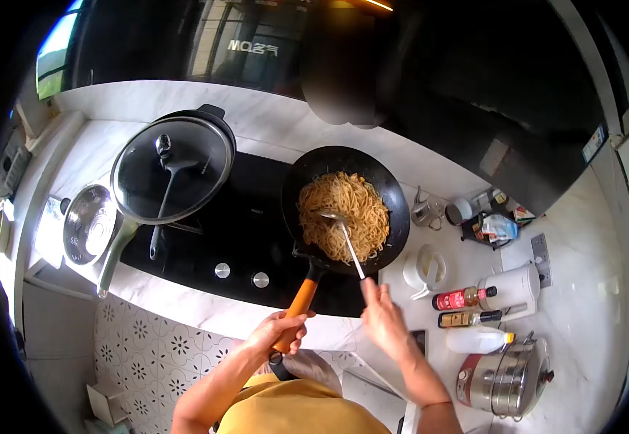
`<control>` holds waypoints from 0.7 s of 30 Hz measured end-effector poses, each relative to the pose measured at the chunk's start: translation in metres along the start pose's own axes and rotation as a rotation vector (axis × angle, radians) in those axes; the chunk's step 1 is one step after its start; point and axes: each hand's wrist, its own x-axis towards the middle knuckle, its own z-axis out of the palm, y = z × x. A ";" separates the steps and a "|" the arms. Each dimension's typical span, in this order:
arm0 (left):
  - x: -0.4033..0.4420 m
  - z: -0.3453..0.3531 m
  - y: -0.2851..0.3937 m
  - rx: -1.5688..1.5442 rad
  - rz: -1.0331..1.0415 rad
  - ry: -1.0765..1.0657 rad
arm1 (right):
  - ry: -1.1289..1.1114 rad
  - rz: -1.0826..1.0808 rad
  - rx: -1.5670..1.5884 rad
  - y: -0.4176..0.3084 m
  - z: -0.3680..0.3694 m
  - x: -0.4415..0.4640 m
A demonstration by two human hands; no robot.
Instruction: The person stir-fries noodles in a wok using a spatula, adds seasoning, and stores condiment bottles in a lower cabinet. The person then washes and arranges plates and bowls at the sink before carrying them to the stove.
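A black wok [397, 213] sits on the right side of the glass cooktop, holding a heap of brown-coloured noodles [361, 206]. My left hand [278, 334] is wrapped round the wok's orange handle [301, 300] near its end. With my right hand [385, 322], slightly blurred, I grip the upper end of a metal spatula [352, 249]. Its head lies among the noodles, partly covered by them, and its shaft slants over the wok's near rim.
Left on the cooktop stands a glass-lidded pan [213, 192], a long-handled utensil [164, 202] on its lid. A metal strainer [88, 224] is farther left. On the right counter are a white bowl [413, 269], bottles [453, 299] and a steel pot [484, 383].
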 end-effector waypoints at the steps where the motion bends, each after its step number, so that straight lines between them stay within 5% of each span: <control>1: 0.001 0.005 -0.003 -0.004 -0.004 0.002 | 0.084 -0.061 -0.078 0.007 0.008 0.000; 7: -0.005 0.004 0.009 0.107 0.023 0.090 | 0.161 -0.017 -0.785 0.008 -0.070 -0.030; 11: 0.000 -0.005 0.008 0.078 0.008 0.006 | 0.064 -0.065 -0.816 -0.038 -0.141 -0.061; 15: 0.000 -0.003 0.008 0.089 0.021 0.013 | -0.173 -0.086 -0.835 -0.056 -0.123 -0.029; 18: 0.000 -0.002 0.008 0.104 0.044 0.017 | 0.079 -0.201 -0.762 -0.032 -0.086 0.032; 21: -0.002 -0.004 0.003 0.099 0.049 0.002 | 0.099 -0.163 -0.631 -0.008 -0.096 0.067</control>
